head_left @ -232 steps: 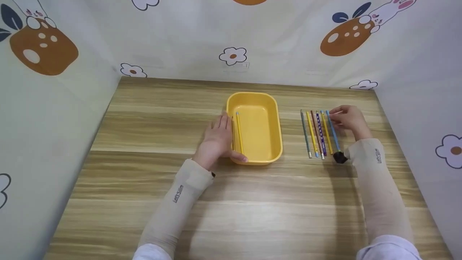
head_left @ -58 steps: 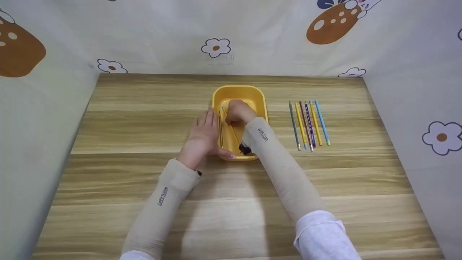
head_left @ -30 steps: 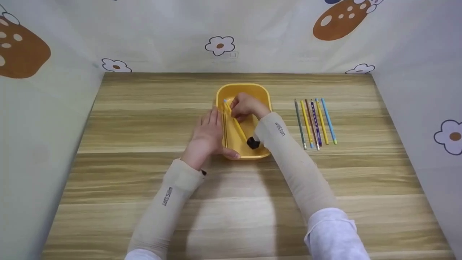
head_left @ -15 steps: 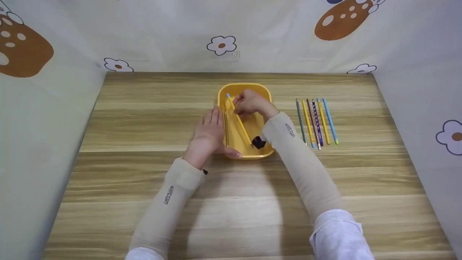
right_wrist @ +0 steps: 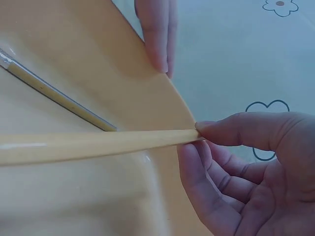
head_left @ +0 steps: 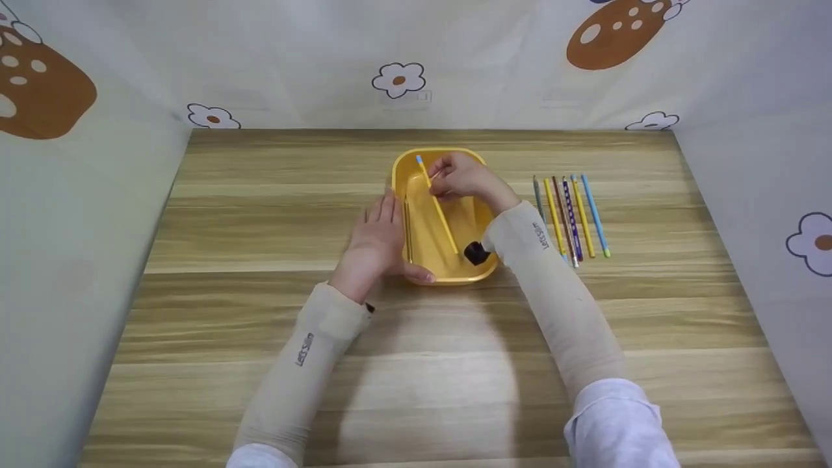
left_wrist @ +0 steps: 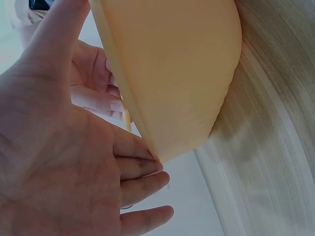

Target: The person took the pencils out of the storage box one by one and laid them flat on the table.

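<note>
My right hand (head_left: 460,177) pinches a yellow pencil (head_left: 443,218) with a light-blue end between thumb and finger, the pencil slanting over the inside of the yellow tray (head_left: 448,281). In the right wrist view, thumb and index finger grip that pencil (right_wrist: 88,146). My left hand (head_left: 376,244) lies along the tray's left side, fingers straight and thumb on the near rim. The left wrist view shows its fingers against the tray's outer wall (left_wrist: 182,73). Inside the tray, along its left wall, rests another pencil (head_left: 409,231), a gold-brown one.
Right of the tray, several pencils lie side by side on the wood-grain table (head_left: 273,312), among them a blue pencil (head_left: 595,216) and a purple patterned pencil (head_left: 572,218). White patterned cloth walls (head_left: 494,78) stand at the back and both sides.
The right hand went from beside the row of pencils into the tray and took up the yellow pencil lying there. Lately it has drawn that pencil up and rightward. The left hand stays on the tray.
</note>
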`<state>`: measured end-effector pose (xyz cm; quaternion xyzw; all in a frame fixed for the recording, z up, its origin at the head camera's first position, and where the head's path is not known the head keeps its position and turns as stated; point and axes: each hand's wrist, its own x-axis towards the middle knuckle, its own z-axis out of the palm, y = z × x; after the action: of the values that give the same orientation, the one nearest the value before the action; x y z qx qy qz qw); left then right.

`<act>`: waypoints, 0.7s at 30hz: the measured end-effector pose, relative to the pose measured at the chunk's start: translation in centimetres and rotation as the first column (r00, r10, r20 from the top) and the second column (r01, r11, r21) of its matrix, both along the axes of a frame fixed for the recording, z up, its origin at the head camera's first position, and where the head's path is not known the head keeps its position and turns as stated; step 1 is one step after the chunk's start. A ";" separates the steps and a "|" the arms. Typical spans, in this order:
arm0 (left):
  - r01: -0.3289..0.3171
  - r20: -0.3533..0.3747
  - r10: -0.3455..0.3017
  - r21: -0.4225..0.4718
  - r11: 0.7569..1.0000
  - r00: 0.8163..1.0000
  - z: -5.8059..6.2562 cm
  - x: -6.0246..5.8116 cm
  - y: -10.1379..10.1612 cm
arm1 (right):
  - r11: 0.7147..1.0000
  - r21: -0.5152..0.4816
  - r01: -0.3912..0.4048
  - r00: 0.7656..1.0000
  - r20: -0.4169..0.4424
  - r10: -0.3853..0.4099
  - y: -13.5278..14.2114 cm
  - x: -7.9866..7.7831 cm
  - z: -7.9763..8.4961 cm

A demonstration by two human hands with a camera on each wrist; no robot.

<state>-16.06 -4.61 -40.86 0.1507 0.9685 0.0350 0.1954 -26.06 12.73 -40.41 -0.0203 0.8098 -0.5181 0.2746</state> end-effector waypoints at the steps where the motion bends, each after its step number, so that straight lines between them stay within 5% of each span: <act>1: -0.003 0.000 0.003 0.001 1.000 1.000 0.0 0.0 0.0 | 1.000 -0.015 0.004 1.000 -0.003 -0.004 0.1 0.0 0.1; 21: 0.012 -0.018 -0.012 0.003 1.000 1.000 0.0 0.0 0.0 | 0.992 -0.115 0.042 0.998 -0.038 -0.046 3.6 1.1 1.1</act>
<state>-16.05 -4.62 -40.86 0.1569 0.9692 0.0341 0.1867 -25.00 16.32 -39.27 -0.0286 0.7845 -0.5690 0.2450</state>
